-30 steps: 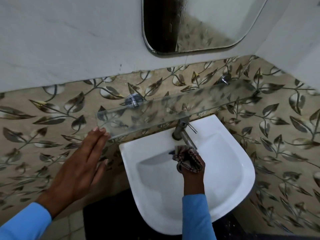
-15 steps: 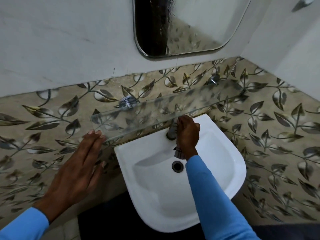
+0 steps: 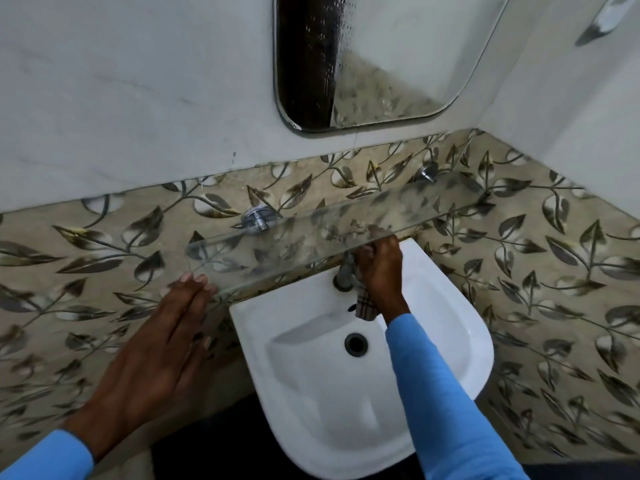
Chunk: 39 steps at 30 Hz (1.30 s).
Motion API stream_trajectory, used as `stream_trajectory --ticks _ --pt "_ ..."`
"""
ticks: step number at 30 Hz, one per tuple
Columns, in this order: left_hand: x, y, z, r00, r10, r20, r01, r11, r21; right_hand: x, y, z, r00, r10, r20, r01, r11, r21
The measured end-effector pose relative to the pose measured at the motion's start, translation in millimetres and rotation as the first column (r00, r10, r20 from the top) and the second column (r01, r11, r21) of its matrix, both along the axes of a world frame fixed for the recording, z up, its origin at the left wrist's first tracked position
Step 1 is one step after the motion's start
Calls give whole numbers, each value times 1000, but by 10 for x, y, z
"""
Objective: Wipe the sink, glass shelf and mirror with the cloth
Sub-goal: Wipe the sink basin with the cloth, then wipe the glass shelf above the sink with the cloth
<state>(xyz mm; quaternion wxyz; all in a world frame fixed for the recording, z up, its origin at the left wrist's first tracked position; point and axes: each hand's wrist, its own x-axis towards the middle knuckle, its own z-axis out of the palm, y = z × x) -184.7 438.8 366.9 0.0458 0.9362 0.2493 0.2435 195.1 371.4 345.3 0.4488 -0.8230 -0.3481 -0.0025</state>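
Observation:
A white sink (image 3: 450, 355) hangs on the leaf-patterned wall, with a grey tap (image 3: 344, 273) at its back. My right hand (image 3: 382, 268) grips a checked cloth (image 3: 365, 303) and holds it against the tap, just under the glass shelf (image 3: 311, 237). The cloth's end hangs below my wrist over the basin. My left hand (image 3: 166, 348) lies flat with straight fingers, its fingertips touching the shelf's left front corner. The mirror (image 3: 388, 50) is on the wall above, speckled with drops.
Two chrome brackets (image 3: 256, 220) hold the shelf to the tiled wall. A drain hole (image 3: 356, 344) sits in the basin. A side wall closes in on the right with a chrome fitting (image 3: 602, 19) high up. Dark floor lies below the sink.
My right hand has moved with the cloth from the basin near the spout up to the tap's base under the shelf. My left hand has stayed at the shelf's corner.

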Motion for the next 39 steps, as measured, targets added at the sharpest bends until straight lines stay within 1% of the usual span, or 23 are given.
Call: stream_trajectory --ticks 2,3,4,6,7,8,10,12,14,16,17,18,19,20,21,22,24,26,29,31,34,36,39 --pt "-5 -5 2 1000 0 -6 0 1000 1 -86 57 -185 985 78 156 -73 997 -39" --pt "-6 -9 8 1000 3 -10 -3 1000 -6 -97 49 -263 967 131 218 -106 987 -121" --pt "-11 -8 14 1000 6 -15 -6 1000 -9 -67 37 -342 945 143 295 -78 972 -220" --pt "-17 2 26 999 5 -34 -6 1000 -1 -31 -43 -396 943 147 300 -29 931 -363" --pt "-24 5 37 999 5 -41 -5 1000 6 -34 -114 -357 955 175 240 -83 934 -349" --pt "-29 7 40 999 4 -45 -3 1000 17 -22 -197 -347 959 215 186 -151 939 -308" --pt "-24 4 43 999 4 -42 -3 999 40 -31 -394 -287 957 194 217 -141 962 -235" --pt "-7 4 40 999 8 -40 -5 998 58 0 -612 -262 995 56 78 -52 998 -47" --pt "-9 25 25 999 4 -36 -2 998 68 88 -797 -211 985 -117 -124 130 986 106" --pt "-17 47 6 999 -3 -36 5 998 64 213 -907 -98 910 -207 -360 318 905 283" --pt "-18 51 -5 999 -7 -31 9 998 62 284 -950 15 863 -254 -437 417 846 333" --pt "-17 51 -13 1000 -14 -23 15 998 61 320 -978 167 835 -280 -473 479 793 376" --pt "-16 49 -11 1000 -19 -13 20 998 62 340 -973 319 846 -273 -457 477 771 422" --pt "-8 49 -4 1000 -24 -6 24 998 64 353 -942 469 886 -260 -385 428 778 460" --pt "0 49 3 1000 -29 -5 29 997 66 374 -871 596 931 -251 -267 350 823 447" --pt "7 44 7 999 -33 -8 33 997 63 410 -755 682 963 -240 -119 268 887 376" --pt "8 18 -1 999 -30 -17 31 999 43 441 -470 799 980 -117 160 92 983 156" --pt "-3 -16 -25 999 -27 -23 27 999 20 435 -225 828 964 21 265 -2 998 -70" --pt "-31 -32 -9 1000 -25 -9 24 999 -37 324 -51 871 941 46 336 29 976 -215" --pt "-38 -34 11 999 -42 4 42 997 -60 46 18 945 950 74 304 7 966 -257" --pt "-58 -30 2 998 -66 8 66 993 -99 -629 69 1031 939 229 255 -166 955 -246" --pt "-69 -13 -2 998 -67 8 68 990 -121 -1156 92 1022 879 387 279 -335 917 -215" --pt "-74 1 -49 996 -83 27 86 989 -121 -1908 236 997 795 570 206 -525 818 -235"
